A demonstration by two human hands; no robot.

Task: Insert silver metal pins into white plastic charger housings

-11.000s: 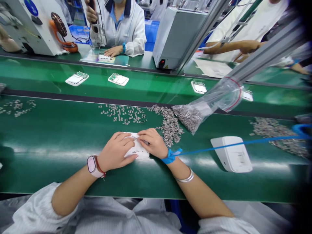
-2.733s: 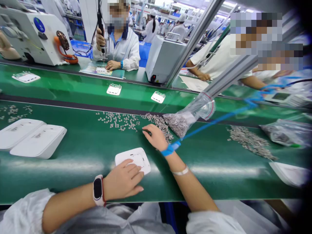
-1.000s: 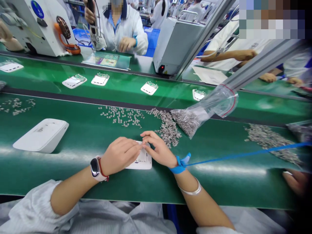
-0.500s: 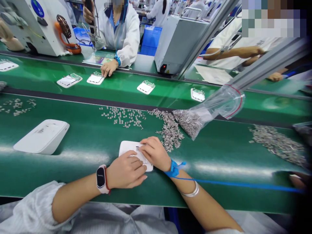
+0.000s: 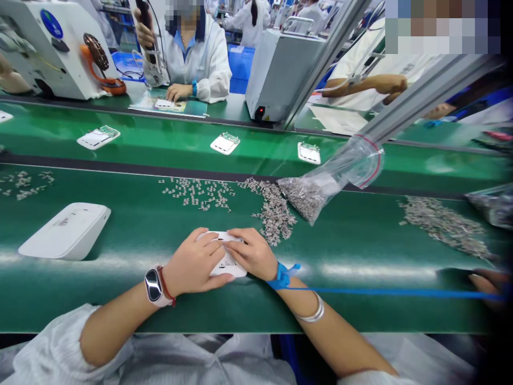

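Observation:
A white plastic housing lies on the green work surface with both my hands over it. My left hand spans its left part, fingers bent over the top and thumb along the near edge. From the right, my right hand has its fingers pressed together near a dark slot in the housing; whatever they pinch is hidden. Just beyond lie a pile of small metal clips and a looser scatter of metal clips. A clear plastic bag of the same parts leans beside the pile.
Another white housing rests to the left. More metal pieces lie at the right. Behind a dark rail, white covers with circuit boards sit on a green belt. A co-worker's hand rests across the line. A blue cord runs from my right wrist.
My left hand has slid up and forward over the housing, its fingertips nearer the right hand's. Across the line, the co-worker has moved a cover from the belt to the bench.

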